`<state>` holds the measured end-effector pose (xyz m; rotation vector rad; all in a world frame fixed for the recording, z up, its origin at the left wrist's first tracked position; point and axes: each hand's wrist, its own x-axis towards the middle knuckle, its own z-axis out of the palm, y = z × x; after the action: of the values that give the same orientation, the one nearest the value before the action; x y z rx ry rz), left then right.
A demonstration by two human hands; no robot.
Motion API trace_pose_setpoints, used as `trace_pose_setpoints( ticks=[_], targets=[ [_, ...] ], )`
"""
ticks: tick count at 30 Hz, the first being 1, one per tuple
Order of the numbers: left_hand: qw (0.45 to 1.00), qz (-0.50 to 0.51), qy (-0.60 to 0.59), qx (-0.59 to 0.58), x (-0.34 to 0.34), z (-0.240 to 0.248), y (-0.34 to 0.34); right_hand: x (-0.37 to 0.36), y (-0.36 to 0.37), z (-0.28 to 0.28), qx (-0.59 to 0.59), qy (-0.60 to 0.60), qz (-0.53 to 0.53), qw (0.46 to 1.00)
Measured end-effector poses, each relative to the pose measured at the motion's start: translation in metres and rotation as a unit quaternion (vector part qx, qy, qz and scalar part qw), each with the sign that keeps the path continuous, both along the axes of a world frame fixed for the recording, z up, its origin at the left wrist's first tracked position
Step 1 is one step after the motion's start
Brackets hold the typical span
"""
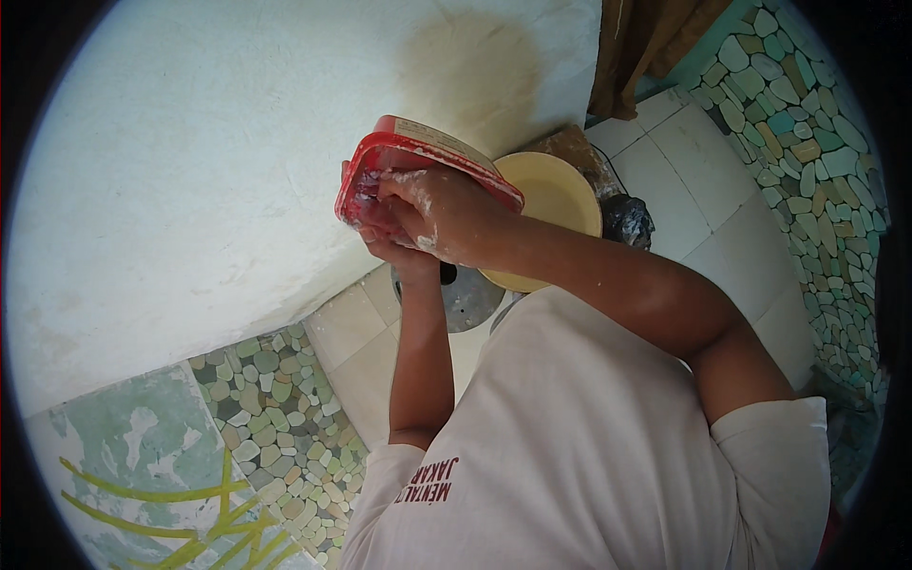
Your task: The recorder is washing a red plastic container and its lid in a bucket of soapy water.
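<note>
A red plastic tub [439, 141] with a pale label on its side is tilted toward me, its rim smeared white. My left hand [391, 251] grips it from below, with a fingertip showing at its left edge. My right hand [439, 211], dusted with white residue, reaches into the tub's mouth. Its fingers are bent in against the tub's inner corner, where a whitish, wet-looking smear [365, 188] shows. Whatever those fingers hold, if anything, is hidden.
Behind my right forearm sits a yellow basin [556, 190], close to a black plastic bag [629, 222] and a brown board [581, 152]. Under my hands is a round grey metal thing [475, 299]. A white wall [190, 190] rises at left; brown cloth [646, 47] hangs at the top.
</note>
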<state>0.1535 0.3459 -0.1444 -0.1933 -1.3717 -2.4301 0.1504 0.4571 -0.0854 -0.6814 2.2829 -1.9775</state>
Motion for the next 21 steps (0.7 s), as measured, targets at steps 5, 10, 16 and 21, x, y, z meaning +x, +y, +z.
trace_pose_setpoints(
  ticks=[5, 10, 16, 21],
  targets=[
    [0.999, -0.004, 0.026, -0.035, -0.003, -0.001, 0.001, -0.004, -0.008, -0.004, -0.21, -0.18, -0.01, 0.961],
    [0.999, 0.026, 0.008, -0.031, -0.002, -0.006, 0.0, 0.009, -0.004, -0.001, 0.038, 0.038, 0.003, 0.999],
    [0.997, 0.016, 0.05, -0.059, -0.002, -0.002, 0.002, 0.003, -0.004, -0.002, 0.029, -0.043, -0.07, 0.996],
    [0.99, 0.096, 0.035, -0.094, -0.008, 0.015, 0.0, 0.009, 0.015, 0.008, 0.064, 0.033, 0.008, 0.997]
  ],
)
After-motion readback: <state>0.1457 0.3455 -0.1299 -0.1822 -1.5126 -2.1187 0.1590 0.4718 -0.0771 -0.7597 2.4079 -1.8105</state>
